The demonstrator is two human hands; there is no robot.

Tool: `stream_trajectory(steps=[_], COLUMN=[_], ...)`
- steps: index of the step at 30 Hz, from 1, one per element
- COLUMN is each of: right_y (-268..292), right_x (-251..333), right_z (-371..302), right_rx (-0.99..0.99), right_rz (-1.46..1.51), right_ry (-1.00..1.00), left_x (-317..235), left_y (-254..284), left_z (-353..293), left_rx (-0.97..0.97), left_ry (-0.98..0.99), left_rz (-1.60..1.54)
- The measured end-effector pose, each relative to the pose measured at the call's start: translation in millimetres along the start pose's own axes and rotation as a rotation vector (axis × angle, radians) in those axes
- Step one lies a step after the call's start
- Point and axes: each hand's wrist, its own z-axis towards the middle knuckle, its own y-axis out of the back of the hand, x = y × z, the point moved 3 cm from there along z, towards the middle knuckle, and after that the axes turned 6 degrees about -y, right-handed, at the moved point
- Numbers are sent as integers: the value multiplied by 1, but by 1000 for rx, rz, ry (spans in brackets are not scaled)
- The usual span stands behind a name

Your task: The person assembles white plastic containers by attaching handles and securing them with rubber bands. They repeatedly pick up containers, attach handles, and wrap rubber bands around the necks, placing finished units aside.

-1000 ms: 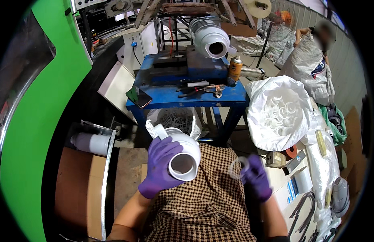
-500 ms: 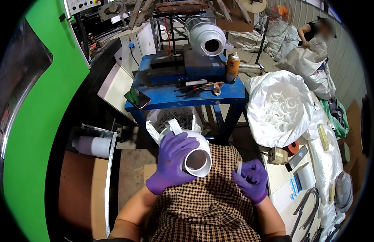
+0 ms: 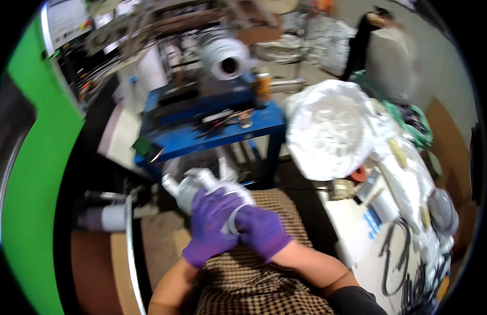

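Between gloved hands (image 3: pixel 212 223) (image 3: pixel 264 231), white pipe fitting (image 3: pixel 201 184).

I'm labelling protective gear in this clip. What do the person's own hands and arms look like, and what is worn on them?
Both the left hand and the right hand wear snug purple disposable gloves ending at the wrist. Above the gloves the forearms are bare, with no watch, bands or markings visible. A dark short sleeve shows at the right upper arm; the left arm's sleeve is out of view.

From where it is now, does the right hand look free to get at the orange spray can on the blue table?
Probably not right away: the right hand is pressed against the white pipe fitting that the left hand grips, and the spray can stands far across the blue table.
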Motion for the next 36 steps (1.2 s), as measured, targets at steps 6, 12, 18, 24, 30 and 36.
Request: stream_trajectory(steps=[6, 12, 18, 24, 30, 36], right_y=[-23, -22, 10, 163, 208, 200], right_x=[-31, -37, -30, -116, -180, -189], right_z=[-6, -34, -93, -226, -320, -326], right_rx=[228, 312, -14, -772, -775, -774], right_rz=[-241, 76, 449, -296, -532, -690], right_ry=[-174, -79, -86, -314, -1020, -912], left_x=[-10, -24, -49, -76, -78, -81], left_y=[-11, -27, -11, -1, -32, -35], left_z=[6, -6, -5, -64, -91, -93], left_rx=[-6, 107, 262, 603, 722, 665], left_ry=[-59, -87, -213, -470, -735, -545], left_rz=[21, 77, 162, 61, 135, -145])
